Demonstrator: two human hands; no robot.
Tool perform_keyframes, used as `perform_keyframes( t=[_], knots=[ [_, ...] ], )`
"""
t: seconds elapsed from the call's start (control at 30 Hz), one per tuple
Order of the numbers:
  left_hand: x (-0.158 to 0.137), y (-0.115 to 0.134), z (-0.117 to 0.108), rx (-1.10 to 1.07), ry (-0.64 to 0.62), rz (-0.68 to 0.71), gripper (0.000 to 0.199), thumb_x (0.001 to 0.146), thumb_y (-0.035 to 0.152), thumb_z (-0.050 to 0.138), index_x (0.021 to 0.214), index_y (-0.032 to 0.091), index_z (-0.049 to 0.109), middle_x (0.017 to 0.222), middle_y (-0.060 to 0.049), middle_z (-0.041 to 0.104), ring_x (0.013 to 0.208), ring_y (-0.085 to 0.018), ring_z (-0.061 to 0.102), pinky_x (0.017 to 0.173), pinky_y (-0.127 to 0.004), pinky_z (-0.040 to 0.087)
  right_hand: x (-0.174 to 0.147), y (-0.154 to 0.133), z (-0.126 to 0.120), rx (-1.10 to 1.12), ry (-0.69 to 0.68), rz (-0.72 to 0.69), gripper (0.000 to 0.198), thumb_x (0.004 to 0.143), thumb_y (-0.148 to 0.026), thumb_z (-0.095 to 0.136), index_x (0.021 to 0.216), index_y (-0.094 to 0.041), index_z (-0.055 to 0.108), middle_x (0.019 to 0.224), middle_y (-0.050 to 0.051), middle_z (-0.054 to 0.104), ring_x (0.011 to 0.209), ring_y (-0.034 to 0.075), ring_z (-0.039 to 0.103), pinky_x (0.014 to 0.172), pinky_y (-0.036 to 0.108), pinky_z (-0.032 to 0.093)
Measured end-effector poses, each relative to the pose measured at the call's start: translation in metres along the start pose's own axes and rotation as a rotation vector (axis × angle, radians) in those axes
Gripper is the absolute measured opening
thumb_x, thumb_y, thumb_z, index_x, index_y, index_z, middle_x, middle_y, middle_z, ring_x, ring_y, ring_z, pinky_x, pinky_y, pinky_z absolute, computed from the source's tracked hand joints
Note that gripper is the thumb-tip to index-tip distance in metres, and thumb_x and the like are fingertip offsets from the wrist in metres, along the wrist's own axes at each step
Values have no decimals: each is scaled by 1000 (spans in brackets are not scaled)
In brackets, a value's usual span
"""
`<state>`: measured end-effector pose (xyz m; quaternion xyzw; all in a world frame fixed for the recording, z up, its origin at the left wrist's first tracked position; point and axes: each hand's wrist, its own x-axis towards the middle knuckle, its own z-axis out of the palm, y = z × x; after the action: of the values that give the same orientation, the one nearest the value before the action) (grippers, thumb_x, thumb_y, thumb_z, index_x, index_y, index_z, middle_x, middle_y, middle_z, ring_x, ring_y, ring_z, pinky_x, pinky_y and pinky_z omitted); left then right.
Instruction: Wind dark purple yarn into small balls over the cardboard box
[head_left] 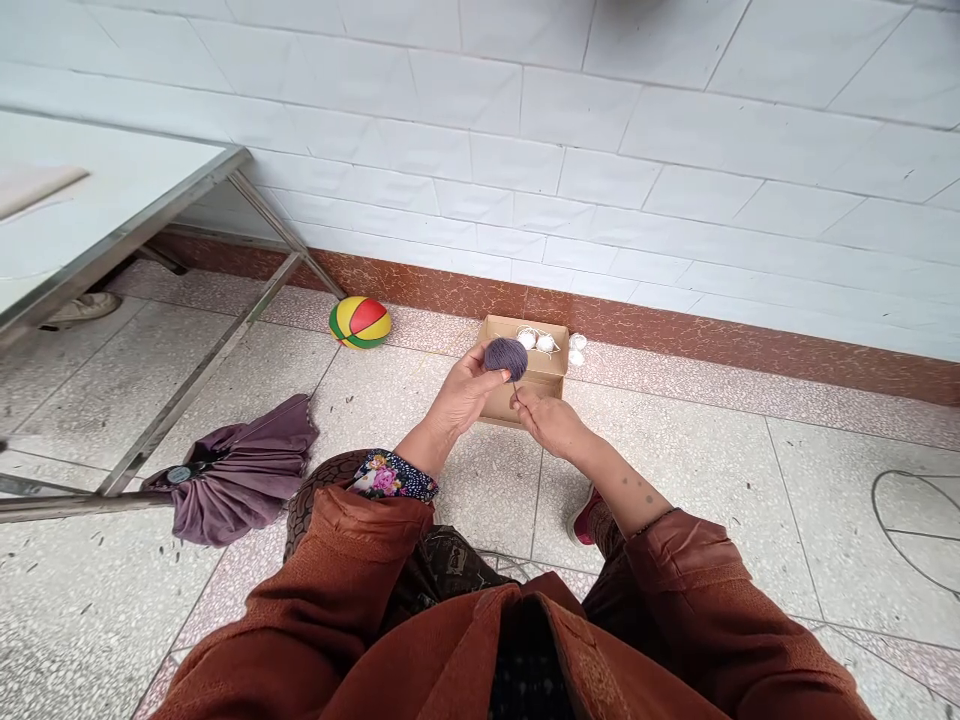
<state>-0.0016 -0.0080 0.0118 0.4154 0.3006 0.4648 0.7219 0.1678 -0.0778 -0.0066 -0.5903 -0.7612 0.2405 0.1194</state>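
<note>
A ball of dark purple-grey yarn (506,359) is gripped in my left hand (466,392), its thumb lying across the lower side. Just below and to the right, my right hand (550,420) pinches the strand of yarn (515,391) that runs down from the ball. Behind both hands an open cardboard box (559,378) stands on the floor, partly hidden by them. White yarn balls (545,343) lie in its far part, and more white balls (577,348) sit on the floor beside its right edge.
A red, yellow and green ball (361,322) rests near the wall. A metal-framed table (187,180) stands at the left, with a folded purple umbrella (240,470) by its lower bar. At the far right is a thin metal ring frame (885,530). A tiled wall (600,220) closes the back.
</note>
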Motion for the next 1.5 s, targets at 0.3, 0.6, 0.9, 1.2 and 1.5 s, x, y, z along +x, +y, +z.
perform_keyframes(
  t=[0.3,0.6,0.9,1.2,1.5],
  knots=[
    [-1,-6,-2,275,149,9,44,76,29,73,119,20,65,112,-6,72,103,-21,67,91,-38,57,-2,0,-17,562,234,-252,40,105,-57,52,88,-23,63,77,1,63,70,16,58,70,29,46],
    [-10,-5,6,461,-78,-14,45,78,28,73,121,20,64,112,-5,66,104,-20,60,97,-35,48,2,3,-32,926,360,-81,48,90,-71,68,81,-24,62,64,-5,52,54,12,46,57,28,42],
    [-25,-9,12,310,-387,-188,79,86,29,68,159,34,39,120,-8,66,83,-17,66,70,-30,49,9,13,-29,768,549,18,33,93,-54,67,82,-24,61,74,-1,57,66,16,52,63,29,44],
    [-26,-2,20,-156,-375,-317,79,76,29,69,152,26,48,103,-6,70,79,-17,68,67,-29,44,14,21,-11,705,504,100,38,99,-60,56,85,-25,57,65,-4,52,57,15,47,60,29,41],
    [-23,-1,15,-214,-245,-269,56,79,30,74,132,22,58,120,-9,72,95,-22,74,82,-35,54,14,21,-3,591,403,109,39,107,-55,38,100,-24,59,80,2,65,68,18,60,66,30,47]
  ],
)
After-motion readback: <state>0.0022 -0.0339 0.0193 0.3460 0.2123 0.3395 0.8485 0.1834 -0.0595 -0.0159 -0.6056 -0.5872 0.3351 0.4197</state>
